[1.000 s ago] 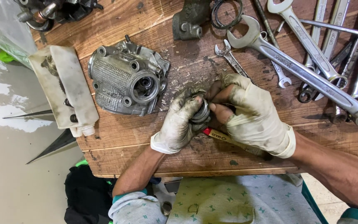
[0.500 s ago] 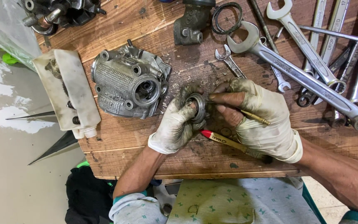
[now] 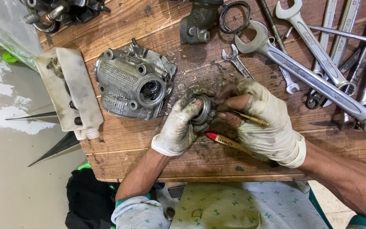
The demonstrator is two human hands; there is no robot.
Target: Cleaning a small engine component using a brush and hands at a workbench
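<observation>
Both hands wear dirty white gloves over a worn wooden table (image 3: pixel 157 148). My left hand (image 3: pixel 182 123) is closed around a small round metal ring part (image 3: pixel 203 111), held up off the wood. My right hand (image 3: pixel 263 121) grips a thin brass-coloured pick (image 3: pixel 250 119), its tip at the ring's edge. A red-handled tool (image 3: pixel 223 140) lies on the table under both hands. A grey ribbed engine cover (image 3: pixel 134 82) sits just left of my left hand.
Several large spanners (image 3: pixel 310 72) lie spread at the right. A small spanner (image 3: pixel 236 61), a dark cast part (image 3: pixel 198 21) and a black rubber ring (image 3: pixel 234 17) lie at the back. A white plastic tray (image 3: pixel 70 93) overhangs the left edge. Wet floor lies beyond.
My left hand has lifted and turned the ring part so its face shows. My right hand has brought the thin pick up to its rim. The view has shifted slightly.
</observation>
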